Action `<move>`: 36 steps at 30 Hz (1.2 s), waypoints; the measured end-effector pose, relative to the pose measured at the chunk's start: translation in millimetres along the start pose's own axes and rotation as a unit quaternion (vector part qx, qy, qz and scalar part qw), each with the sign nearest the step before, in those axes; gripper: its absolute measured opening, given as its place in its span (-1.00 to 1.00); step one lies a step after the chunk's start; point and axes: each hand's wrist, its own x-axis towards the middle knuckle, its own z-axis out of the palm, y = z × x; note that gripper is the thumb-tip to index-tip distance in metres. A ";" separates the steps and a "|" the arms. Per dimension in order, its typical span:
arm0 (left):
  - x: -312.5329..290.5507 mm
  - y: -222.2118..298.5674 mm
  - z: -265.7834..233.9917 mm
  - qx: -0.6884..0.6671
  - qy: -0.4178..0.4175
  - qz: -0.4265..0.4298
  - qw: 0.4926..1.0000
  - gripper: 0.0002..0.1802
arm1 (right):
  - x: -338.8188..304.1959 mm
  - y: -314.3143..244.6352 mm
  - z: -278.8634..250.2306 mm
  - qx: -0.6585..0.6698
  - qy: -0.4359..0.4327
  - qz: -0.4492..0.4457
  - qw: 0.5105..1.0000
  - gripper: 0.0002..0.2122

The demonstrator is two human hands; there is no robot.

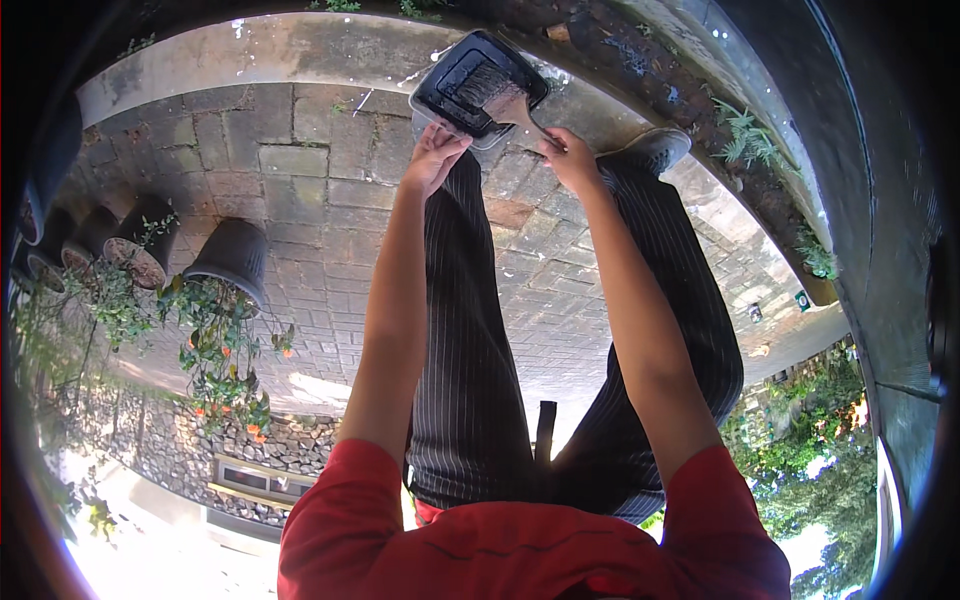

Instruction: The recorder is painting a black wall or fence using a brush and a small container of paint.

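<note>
A black, rounded rectangular plastic tray (459,60) is held out in front of me, with a clear rim showing along its near side. My left hand (437,158) grips its near left edge, fingers closed against the rim. In my right hand (572,161) is the thin handle of a wide, flat paintbrush (512,108). Its greyish bristles rest over the tray's dark inside, and whether they press on the bottom I cannot tell. The tray's face looks wet or glossy.
Brick paving (295,160) spreads below, bordered by a curved concrete kerb (330,48). Beyond the kerb lies a soil bed with a small fern (745,137). Several dark plant pots, one with orange flowers (232,262), stand at left. My shoe (655,152) is by the kerb; a dark wall (870,180) rises at right.
</note>
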 end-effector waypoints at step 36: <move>-393.5 193.2 331.4 0.205 -0.263 0.227 0.915 -0.60 | -455.7 -360.0 -33.7 0.086 0.353 -0.627 0.689 -0.90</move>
